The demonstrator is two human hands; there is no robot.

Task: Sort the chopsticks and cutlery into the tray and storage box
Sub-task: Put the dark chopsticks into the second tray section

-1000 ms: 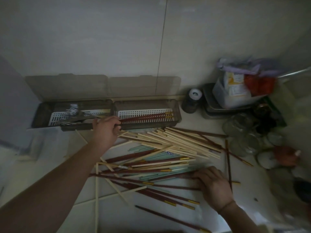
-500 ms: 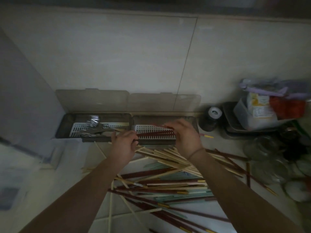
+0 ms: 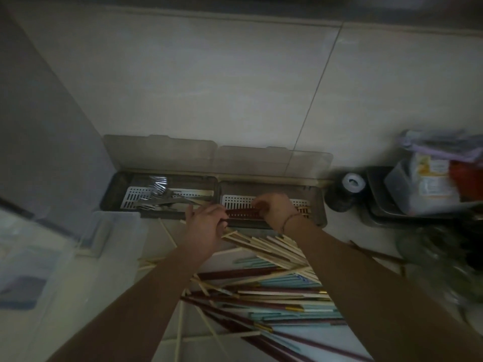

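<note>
From the head camera, looking down in dim light, 2 forearms reach forward over a pale counter to a long grey storage box (image 3: 317, 205) set against the tiled wall (image 3: 209, 87), its 2 translucent lids (image 3: 214, 156) tipped back against the tiles. The left hand (image 3: 202, 227) is curled at the front rim between the 2 compartments, fingers closed around the near end of the dark red chopsticks (image 3: 241, 213) that lie lengthwise on the white perforated tray of the right compartment. The right hand (image 3: 275, 209) is over that same compartment, fingers bent down onto the red chopsticks farther along; whether it actually grips them or only presses on them cannot be told. A thin band circles the right wrist. The left compartment holds metal forks (image 3: 156, 195) piled on its own perforated tray (image 3: 130, 197), with a pale chopstick lying beside them. Nearer the camera, between and under the arms, a loose pile of chopsticks (image 3: 277, 288) covers the counter: pale wooden, light teal and dark red with gold bands, crossing each other at many angles. A clear plastic container (image 3: 112, 231) sits at the left, just beside the box. To the right stand a dark jar with a white lid (image 3: 352, 182) and a blurred cluster of containers and bags (image 3: 428, 178).
</note>
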